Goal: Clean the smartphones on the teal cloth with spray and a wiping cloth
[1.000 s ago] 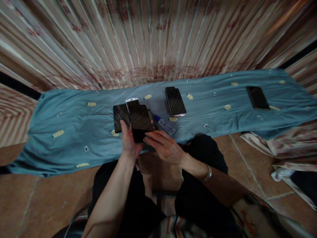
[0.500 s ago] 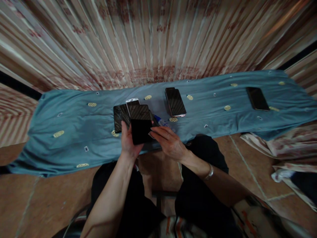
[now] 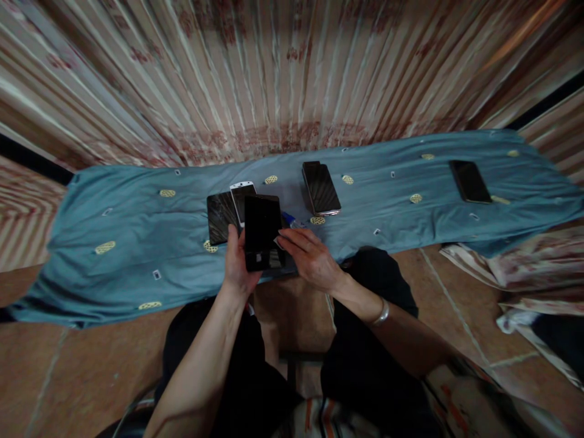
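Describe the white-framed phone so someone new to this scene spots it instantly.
Find the long blue-green cloth, then the left hand holding a dark phone over its near edge. Just past that phone's top left corner, partly hidden by it, is the white-framed phone. Its white top edge sets it apart from the black device on its left.

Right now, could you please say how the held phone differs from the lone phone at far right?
The held phone is gripped in the left hand; the lone phone lies on the blue cloth. In this view, the held phone partly hides a white-framed phone; the lone phone covers only cloth. Both have dark screens.
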A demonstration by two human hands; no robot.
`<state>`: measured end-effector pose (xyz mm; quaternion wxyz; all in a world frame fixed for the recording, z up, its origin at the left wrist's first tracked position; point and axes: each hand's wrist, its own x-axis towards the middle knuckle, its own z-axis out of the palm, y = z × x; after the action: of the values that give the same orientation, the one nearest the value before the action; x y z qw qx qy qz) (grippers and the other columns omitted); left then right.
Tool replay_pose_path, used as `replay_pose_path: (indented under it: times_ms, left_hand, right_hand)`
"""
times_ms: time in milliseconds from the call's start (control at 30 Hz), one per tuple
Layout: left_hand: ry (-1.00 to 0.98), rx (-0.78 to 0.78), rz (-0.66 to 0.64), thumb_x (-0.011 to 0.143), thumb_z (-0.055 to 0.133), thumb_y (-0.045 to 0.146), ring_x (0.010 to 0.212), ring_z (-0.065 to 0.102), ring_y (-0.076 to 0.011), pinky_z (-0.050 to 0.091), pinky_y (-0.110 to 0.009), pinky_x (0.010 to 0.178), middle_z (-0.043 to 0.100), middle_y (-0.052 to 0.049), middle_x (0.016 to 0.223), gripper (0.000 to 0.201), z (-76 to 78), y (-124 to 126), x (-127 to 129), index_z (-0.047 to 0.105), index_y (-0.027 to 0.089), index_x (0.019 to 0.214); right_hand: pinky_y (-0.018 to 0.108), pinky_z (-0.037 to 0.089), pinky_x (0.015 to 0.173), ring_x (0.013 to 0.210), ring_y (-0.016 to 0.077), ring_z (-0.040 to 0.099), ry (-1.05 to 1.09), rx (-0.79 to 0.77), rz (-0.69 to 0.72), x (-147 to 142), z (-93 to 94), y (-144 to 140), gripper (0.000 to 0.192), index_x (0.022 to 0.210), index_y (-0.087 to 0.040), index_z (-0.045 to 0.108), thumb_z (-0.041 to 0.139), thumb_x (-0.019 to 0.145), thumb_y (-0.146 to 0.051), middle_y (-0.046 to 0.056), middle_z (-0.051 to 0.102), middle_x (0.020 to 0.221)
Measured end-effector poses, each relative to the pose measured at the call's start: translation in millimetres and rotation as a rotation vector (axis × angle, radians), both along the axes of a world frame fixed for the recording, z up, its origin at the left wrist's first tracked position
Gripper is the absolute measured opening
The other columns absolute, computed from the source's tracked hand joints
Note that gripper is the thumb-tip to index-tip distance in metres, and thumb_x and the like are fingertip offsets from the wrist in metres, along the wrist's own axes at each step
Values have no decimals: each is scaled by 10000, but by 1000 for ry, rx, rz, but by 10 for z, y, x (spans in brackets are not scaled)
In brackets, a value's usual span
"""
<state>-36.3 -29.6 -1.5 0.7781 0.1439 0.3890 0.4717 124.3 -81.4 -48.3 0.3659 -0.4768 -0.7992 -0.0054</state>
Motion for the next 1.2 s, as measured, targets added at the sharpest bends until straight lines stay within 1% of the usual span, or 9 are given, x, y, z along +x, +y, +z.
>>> replay_pose_path:
  times_ms: [100, 267, 367, 533, 700, 833, 1033, 1200]
  left_hand:
    - [10, 10, -18, 994, 404, 585, 1069, 724, -277, 575, -427, 949, 787, -99, 971, 535, 8, -7, 3, 735, 165, 969]
    - [25, 13, -23, 1013, 368, 562, 1072, 723, -266, 567, -413, 962, 784, -92, 953, 538, 16, -21, 13, 726, 164, 967]
    - [31, 41, -58, 1005, 394, 565, 1106, 713, -266, 556, -412, 986, 782, -89, 998, 517, 9, -36, 14, 724, 168, 1000]
    - [36, 72, -109, 965, 459, 611, 1113, 713, -292, 564, -436, 978, 777, -106, 1087, 533, -21, -50, 5, 722, 172, 1117]
    - [49, 74, -126, 976, 441, 599, 1114, 714, -294, 572, -433, 965, 776, -113, 1104, 541, -42, -52, -2, 715, 170, 1160]
    - [44, 52, -123, 990, 427, 575, 1136, 706, -291, 556, -433, 995, 779, -111, 1099, 534, -24, -62, 11, 704, 168, 1197]
    - [46, 31, -158, 1026, 342, 535, 1120, 715, -283, 559, -432, 984, 768, -128, 1149, 563, 15, -104, 54, 663, 157, 1293]
    - [46, 29, -180, 1011, 384, 553, 1086, 727, -292, 576, -431, 953, 774, -116, 1140, 559, 19, -118, 62, 638, 180, 1341]
  right_hand:
    - [474, 533, 1094, 1251, 252, 580, -1, -48, -17, 12, -4, 14, 415, 1331, -155, 651, 423, 992, -86, 127, 665, 1345]
    - [491, 517, 1110, 1274, 263, 554, -5, -49, 1, 30, -24, 48, 443, 1366, -122, 621, 403, 984, -74, 155, 645, 1371]
    - [507, 512, 1109, 1280, 265, 549, 7, -64, -29, 40, -26, 75, 470, 1392, -146, 602, 387, 982, -70, 146, 637, 1384]
    - [505, 513, 1106, 1282, 276, 551, 11, -65, -58, 57, -16, 105, 465, 1388, -122, 607, 386, 981, -81, 162, 636, 1383]
    - [486, 514, 1102, 1276, 279, 562, 5, -46, -83, 60, -2, 125, 462, 1370, -81, 614, 368, 980, -73, 183, 637, 1372]
    - [492, 514, 1103, 1274, 271, 565, 10, -63, -105, 73, 2, 157, 477, 1379, -123, 612, 364, 975, -66, 156, 635, 1380]
    - [502, 497, 1114, 1267, 265, 553, 40, -47, -154, 146, 0, 243, 493, 1380, -127, 603, 356, 962, -43, 153, 630, 1380]
    - [504, 488, 1123, 1256, 277, 552, 9, -47, -184, 148, -21, 269, 505, 1376, -110, 604, 358, 942, -34, 161, 623, 1387]
